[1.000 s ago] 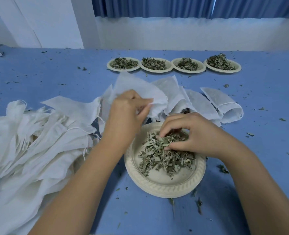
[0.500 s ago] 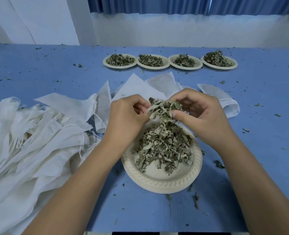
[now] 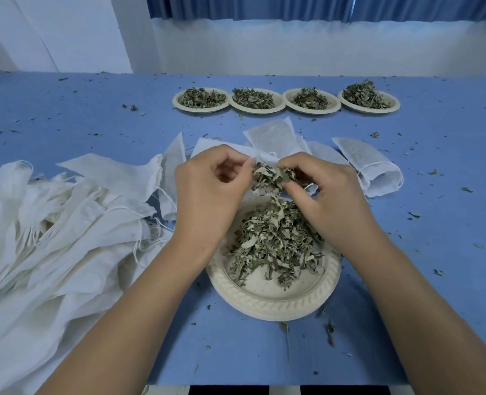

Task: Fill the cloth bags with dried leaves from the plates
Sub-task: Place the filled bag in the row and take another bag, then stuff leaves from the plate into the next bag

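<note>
head view looks down, close over table [image 3: 407, 323].

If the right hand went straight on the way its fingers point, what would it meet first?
Likely the cloth bag that the left hand pinches, just beyond the dried leaves in the right hand. Depth is unclear; the left fingers could come first.

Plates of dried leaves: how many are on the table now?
5. Four far plates stand in a row; the near plate lies close in front. The cloth bag pile could hide more.
</note>
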A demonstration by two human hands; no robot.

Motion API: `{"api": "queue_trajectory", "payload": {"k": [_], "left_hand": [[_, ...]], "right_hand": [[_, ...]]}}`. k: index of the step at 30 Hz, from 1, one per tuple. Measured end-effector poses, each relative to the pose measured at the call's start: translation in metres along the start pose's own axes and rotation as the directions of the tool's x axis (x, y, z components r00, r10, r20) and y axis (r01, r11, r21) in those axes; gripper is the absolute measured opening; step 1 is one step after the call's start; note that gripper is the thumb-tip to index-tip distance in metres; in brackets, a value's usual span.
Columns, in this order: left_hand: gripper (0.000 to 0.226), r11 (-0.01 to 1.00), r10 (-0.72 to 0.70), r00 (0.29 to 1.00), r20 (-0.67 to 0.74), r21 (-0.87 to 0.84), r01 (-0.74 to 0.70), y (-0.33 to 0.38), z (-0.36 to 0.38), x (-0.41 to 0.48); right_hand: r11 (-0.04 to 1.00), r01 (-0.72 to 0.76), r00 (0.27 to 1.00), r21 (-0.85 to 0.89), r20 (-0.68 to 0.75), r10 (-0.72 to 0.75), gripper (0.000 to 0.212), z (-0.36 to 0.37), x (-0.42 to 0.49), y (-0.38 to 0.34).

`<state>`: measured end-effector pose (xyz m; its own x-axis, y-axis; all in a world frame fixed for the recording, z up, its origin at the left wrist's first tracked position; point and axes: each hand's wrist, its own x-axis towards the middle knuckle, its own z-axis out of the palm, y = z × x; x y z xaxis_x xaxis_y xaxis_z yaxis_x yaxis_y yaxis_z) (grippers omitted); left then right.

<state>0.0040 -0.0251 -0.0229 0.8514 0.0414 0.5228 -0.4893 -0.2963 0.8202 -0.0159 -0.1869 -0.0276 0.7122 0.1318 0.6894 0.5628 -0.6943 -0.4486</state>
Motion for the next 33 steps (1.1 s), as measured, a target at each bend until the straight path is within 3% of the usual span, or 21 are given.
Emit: {"api": "queue_trajectory", "payload": {"k": [4, 8, 14, 22, 26, 28, 31, 33], "left_hand": [[0.007, 0.977, 0.199, 0.979, -0.05, 0.084, -0.194, 0.0, 0.001, -0.003], [0.005, 0.95, 0.287, 0.958, -0.003, 0.128, -0.284, -0.003, 0.005, -0.005], [0.007, 0.953, 0.277, 0.961, 0.003, 0.126, -0.275, -0.006, 0.006, -0.003], [0.01, 0.96, 0.272, 0.962, 0.016, 0.06, -0.272, -0.006, 0.009, -0.007], [0.006, 0.966, 0.259, 0.965, 0.034, -0.013, -0.258, -0.006, 0.011, -0.01], [0.005, 0.965, 0.263, 0.962, 0.066, -0.036, -0.261, -0.007, 0.012, -0.011], [0.005, 0.963, 0.268, 0.957, 0.114, -0.03, -0.267, -0.008, 0.014, -0.013], [0.005, 0.97, 0.241, 0.966, 0.091, -0.031, -0.239, -0.009, 0.013, -0.012]], "right_hand": [[0.991, 0.097, 0.992, -0.09, -0.076, -0.104, 0.025, 0.005, 0.0, -0.003], [0.987, 0.118, 0.993, -0.107, -0.01, -0.119, 0.028, 0.007, 0.001, -0.002], [0.969, -0.136, 0.985, 0.204, 0.134, 0.11, 0.034, -0.004, 0.0, -0.01], [0.826, -0.256, 0.957, 0.503, 0.008, 0.291, 0.021, 0.0, -0.002, -0.019], [0.855, -0.264, 0.943, 0.447, -0.067, 0.326, 0.019, 0.001, -0.002, -0.016], [0.938, -0.207, 0.968, 0.279, -0.081, 0.238, 0.015, 0.004, -0.002, -0.015], [0.996, -0.075, 0.997, 0.041, -0.016, 0.076, 0.011, 0.008, -0.003, -0.013], [0.995, -0.09, 0.993, 0.048, 0.076, 0.086, 0.015, 0.006, -0.003, -0.011]]}}
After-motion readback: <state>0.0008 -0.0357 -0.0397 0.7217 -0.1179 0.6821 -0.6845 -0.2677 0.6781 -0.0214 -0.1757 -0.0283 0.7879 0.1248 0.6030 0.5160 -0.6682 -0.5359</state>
